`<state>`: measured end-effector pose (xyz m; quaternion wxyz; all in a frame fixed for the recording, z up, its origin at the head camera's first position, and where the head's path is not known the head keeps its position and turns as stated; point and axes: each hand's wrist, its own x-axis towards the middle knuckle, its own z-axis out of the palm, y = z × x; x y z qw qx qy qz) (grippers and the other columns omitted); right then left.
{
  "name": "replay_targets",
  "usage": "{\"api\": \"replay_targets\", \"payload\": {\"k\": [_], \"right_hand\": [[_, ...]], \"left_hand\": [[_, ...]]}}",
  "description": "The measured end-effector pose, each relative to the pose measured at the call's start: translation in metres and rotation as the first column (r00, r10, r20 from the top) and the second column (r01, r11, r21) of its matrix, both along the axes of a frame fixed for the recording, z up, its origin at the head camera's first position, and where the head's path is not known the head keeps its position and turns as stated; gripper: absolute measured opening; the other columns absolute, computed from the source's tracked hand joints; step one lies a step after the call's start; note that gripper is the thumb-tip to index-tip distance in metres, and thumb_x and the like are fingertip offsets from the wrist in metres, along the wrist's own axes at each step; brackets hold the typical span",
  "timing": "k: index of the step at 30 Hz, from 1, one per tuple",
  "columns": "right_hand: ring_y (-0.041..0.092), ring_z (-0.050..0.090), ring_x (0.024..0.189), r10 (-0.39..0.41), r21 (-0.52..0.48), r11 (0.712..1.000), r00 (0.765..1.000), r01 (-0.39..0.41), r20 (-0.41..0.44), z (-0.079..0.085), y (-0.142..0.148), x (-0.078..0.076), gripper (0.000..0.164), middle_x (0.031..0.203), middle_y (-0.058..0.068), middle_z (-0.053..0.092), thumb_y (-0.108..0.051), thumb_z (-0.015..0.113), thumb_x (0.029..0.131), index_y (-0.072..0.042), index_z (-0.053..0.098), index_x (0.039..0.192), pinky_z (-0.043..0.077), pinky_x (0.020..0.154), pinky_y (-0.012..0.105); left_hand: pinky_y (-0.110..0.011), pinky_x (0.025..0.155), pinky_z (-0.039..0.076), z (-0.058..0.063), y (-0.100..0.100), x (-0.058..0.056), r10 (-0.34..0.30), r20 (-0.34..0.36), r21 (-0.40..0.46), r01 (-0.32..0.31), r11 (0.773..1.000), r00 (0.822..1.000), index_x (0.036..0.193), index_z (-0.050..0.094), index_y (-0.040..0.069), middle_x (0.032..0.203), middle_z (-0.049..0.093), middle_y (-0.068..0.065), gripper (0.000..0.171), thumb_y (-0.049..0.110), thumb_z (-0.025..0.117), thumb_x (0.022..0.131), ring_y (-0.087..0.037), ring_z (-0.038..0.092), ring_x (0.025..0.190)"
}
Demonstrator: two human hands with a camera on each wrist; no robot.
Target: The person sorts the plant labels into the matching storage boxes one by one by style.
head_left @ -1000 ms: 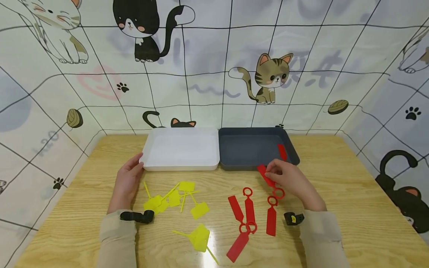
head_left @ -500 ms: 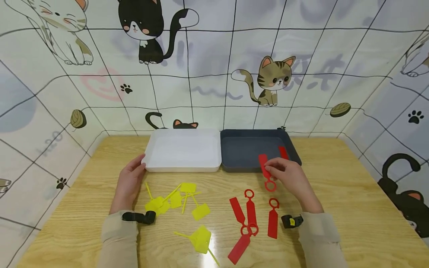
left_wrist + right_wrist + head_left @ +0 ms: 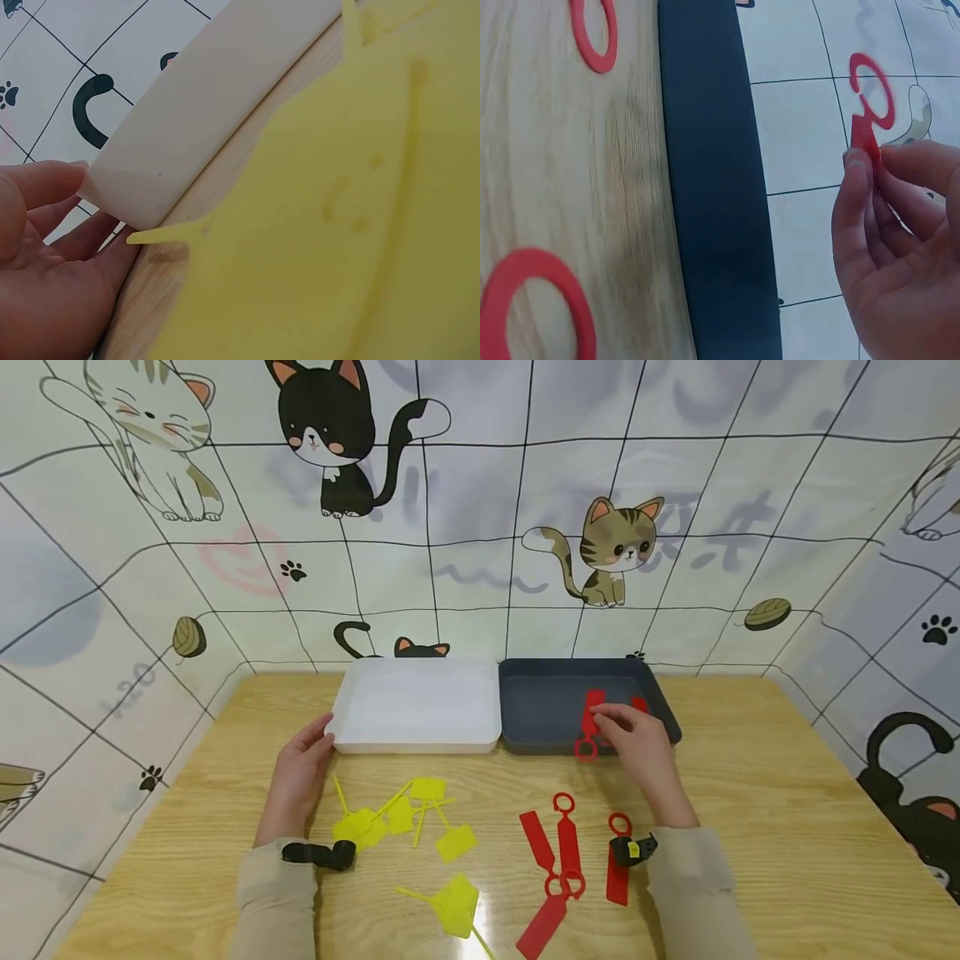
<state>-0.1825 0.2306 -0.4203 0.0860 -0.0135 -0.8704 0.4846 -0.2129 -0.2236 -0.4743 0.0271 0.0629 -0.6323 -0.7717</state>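
A wood-grained desk point(image 3: 757, 777) is carrying two trays side by side near its far edge: a white tray point(image 3: 420, 702) on the left and a dark gray tray point(image 3: 540, 702) on the right. Several yellow tags point(image 3: 401, 816) are overlapping in front of the white one, with another yellow pile point(image 3: 456, 906) lying nearer. Rightward, three red tags point(image 3: 570, 847) are lying grouped, while a lone red tag point(image 3: 617, 885) is resting beside them, partly hidden.
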Motion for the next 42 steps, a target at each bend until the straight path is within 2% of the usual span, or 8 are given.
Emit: {"api": "replay_targets", "payload": {"k": [5,9,14,21,28,32,38,42], "right_hand": [[0.020,0.059,0.078,-0.061,-0.163,0.985,0.998,0.062,0.012,-0.006,0.007,-0.003,0.037,0.103,0.009,0.059,-0.036,0.053,0.089,-0.014,0.059,0.118,0.051,0.071,0.034],[0.022,0.058,0.072,-0.086,-0.214,0.972,0.995,0.093,0.043,-0.011,0.016,-0.005,0.040,0.107,0.013,0.055,-0.034,0.050,0.091,-0.011,0.054,0.124,0.052,0.066,0.029],[0.020,0.056,0.067,-0.078,-0.239,0.966,0.992,0.099,0.096,-0.013,0.025,-0.005,0.044,0.105,0.018,0.051,-0.034,0.047,0.092,-0.010,0.048,0.129,0.052,0.067,0.033],[0.014,0.055,0.054,-0.072,-0.180,0.979,0.986,0.098,0.150,-0.015,0.029,-0.004,0.044,0.108,0.019,0.052,-0.035,0.046,0.093,-0.009,0.048,0.129,0.051,0.055,0.027],[0.020,0.056,0.054,-0.045,-0.110,0.992,0.986,0.063,0.164,-0.014,0.025,-0.004,0.041,0.092,0.025,0.056,-0.030,0.046,0.093,-0.006,0.050,0.126,0.052,0.055,0.032],[0.024,0.057,0.056,-0.043,-0.012,0.999,0.981,0.047,0.189,-0.016,0.024,-0.005,0.043,0.089,0.021,0.058,-0.032,0.045,0.093,-0.005,0.049,0.127,0.049,0.056,0.032],[0.026,0.054,0.055,-0.044,0.136,0.991,0.973,0.013,0.225,-0.022,0.024,-0.007,0.043,0.065,0.014,0.059,-0.034,0.045,0.093,-0.007,0.050,0.126,0.039,0.050,0.030],[0.025,0.054,0.057,-0.028,0.138,0.990,0.974,-0.003,0.223,-0.025,0.025,-0.008,0.042,0.068,0.013,0.059,-0.034,0.046,0.093,-0.007,0.051,0.125,0.039,0.051,0.030]], "left_hand": [[-0.021,0.099,0.030,-0.002,-0.002,0.001,0.002,-0.002,-0.021,-0.002,1.000,1.000,0.135,0.038,0.008,0.143,0.026,-0.008,0.044,0.012,0.048,0.093,-0.018,0.029,0.127],[-0.021,0.099,0.030,-0.002,-0.003,0.001,0.003,0.000,-0.010,-0.003,1.000,1.000,0.135,0.039,0.008,0.142,0.025,-0.008,0.045,0.013,0.049,0.092,-0.017,0.029,0.127],[-0.021,0.099,0.030,-0.001,-0.002,0.000,0.004,0.009,-0.008,-0.004,1.000,1.000,0.135,0.038,0.008,0.142,0.026,-0.008,0.046,0.014,0.050,0.092,-0.017,0.029,0.127],[-0.022,0.100,0.028,0.001,0.001,-0.001,0.004,0.015,-0.007,-0.003,1.000,1.000,0.136,0.038,0.008,0.143,0.025,-0.008,0.045,0.014,0.049,0.092,-0.017,0.027,0.128],[-0.023,0.101,0.028,0.002,0.002,-0.002,0.005,0.015,-0.011,-0.004,1.000,1.000,0.135,0.038,0.008,0.143,0.024,-0.008,0.045,0.013,0.048,0.092,-0.018,0.027,0.128],[-0.024,0.101,0.027,0.001,0.002,0.000,0.003,0.016,-0.018,-0.003,1.000,1.000,0.136,0.037,0.007,0.144,0.024,-0.008,0.045,0.013,0.048,0.092,-0.018,0.027,0.128],[-0.024,0.101,0.027,0.000,0.002,0.001,0.002,0.018,-0.022,-0.001,1.000,1.000,0.136,0.037,0.007,0.143,0.025,-0.008,0.046,0.014,0.049,0.092,-0.018,0.028,0.128],[-0.024,0.101,0.027,0.000,0.001,0.001,-0.003,0.017,-0.018,0.003,1.000,1.000,0.136,0.037,0.007,0.143,0.025,-0.008,0.046,0.014,0.049,0.092,-0.019,0.027,0.128]]}}
